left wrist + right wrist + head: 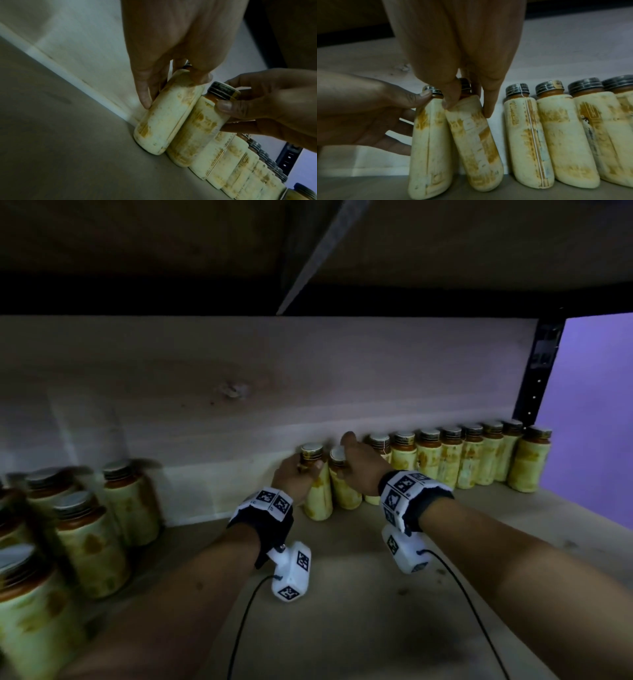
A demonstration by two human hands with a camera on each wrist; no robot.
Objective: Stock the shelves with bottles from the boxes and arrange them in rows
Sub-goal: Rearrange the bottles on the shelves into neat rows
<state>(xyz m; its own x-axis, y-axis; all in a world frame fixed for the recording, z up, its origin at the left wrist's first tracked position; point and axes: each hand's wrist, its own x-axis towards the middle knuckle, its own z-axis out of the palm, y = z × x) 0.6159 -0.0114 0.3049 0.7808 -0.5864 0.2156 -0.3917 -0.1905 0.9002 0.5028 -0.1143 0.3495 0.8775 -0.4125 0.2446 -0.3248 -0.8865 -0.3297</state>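
**Seating two bottles at the end of the back row**

Each hand grips one bottle near its neck: left hand [297, 474] on the end bottle [317, 487], right hand [359, 463] on its tilted neighbour [476, 142]. Likely next: stand the neighbour upright and close the gap to the row [472, 457]. The back panel [239, 371] lies just behind; open shelf board [359, 611] lies in front and leftward.

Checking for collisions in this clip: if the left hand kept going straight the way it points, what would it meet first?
The left hand grips the end bottle and points toward the back of the shelf. Straight on, it would probably meet the wooden back panel right behind that bottle; the gap between them is hard to judge.
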